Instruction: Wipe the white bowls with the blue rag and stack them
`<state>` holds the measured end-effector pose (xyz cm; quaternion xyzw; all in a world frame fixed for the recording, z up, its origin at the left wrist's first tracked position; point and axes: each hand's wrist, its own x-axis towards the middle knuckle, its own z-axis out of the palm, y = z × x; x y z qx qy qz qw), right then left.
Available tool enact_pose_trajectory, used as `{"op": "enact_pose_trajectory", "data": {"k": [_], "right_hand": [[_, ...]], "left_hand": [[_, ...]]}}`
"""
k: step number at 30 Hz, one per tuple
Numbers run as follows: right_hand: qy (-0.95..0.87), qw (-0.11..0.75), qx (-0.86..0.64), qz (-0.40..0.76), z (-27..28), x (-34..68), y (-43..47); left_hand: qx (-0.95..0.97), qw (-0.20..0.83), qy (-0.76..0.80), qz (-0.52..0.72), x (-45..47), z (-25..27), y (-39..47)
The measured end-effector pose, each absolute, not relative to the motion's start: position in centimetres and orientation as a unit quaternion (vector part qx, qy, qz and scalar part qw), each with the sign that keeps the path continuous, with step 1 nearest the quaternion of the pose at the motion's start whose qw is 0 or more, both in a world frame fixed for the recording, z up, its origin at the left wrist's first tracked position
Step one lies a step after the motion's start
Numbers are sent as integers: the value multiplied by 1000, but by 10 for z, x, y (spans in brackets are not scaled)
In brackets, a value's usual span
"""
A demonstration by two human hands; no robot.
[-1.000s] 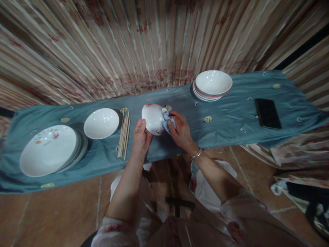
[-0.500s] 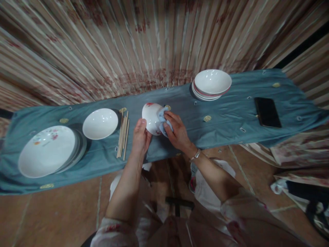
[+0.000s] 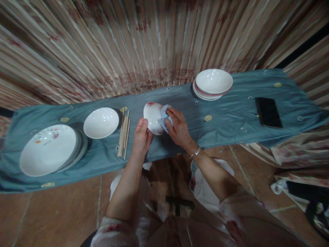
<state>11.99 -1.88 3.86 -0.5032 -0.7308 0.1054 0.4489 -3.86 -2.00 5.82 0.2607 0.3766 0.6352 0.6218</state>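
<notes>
A small white bowl [image 3: 153,116] with red floral marks is tilted on its side above the middle of the cloth. My left hand [image 3: 142,134] grips its left edge, thumb on the outer surface. Bunched in my right hand [image 3: 178,127] is a pale blue cloth [image 3: 166,118], pressed against the bowl's right side. Part of the bowl is hidden behind the cloth and fingers. Just left of my left hand lie several wooden chopsticks [image 3: 124,135].
A white bowl [image 3: 101,122] and a stack of large floral bowls [image 3: 47,151] stand at the left. Farther right are stacked white bowls [image 3: 214,81] and a black phone [image 3: 268,112]. The teal tablecloth [image 3: 226,132] covers a narrow table before a pleated curtain [image 3: 159,44].
My right hand and the blue cloth have shifted slightly on the bowl's right side. The bowl stays in my left hand; the view has moved a little.
</notes>
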Motion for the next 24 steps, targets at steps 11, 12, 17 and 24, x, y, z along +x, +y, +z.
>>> {"op": "enact_pose_trajectory", "data": {"k": [11, 12, 17, 24], "right_hand": [[-722, 444, -527, 62, 38, 125, -21], [-724, 443, -526, 61, 39, 126, -22], [-732, 442, -513, 74, 42, 129, -27], [-728, 456, -504, 91, 44, 126, -32]], "left_hand": [[258, 621, 366, 643, -38, 56, -18], [257, 622, 366, 643, -38, 56, -18], [254, 625, 376, 635, -40, 55, -17], [261, 621, 375, 637, -40, 55, -17]]}}
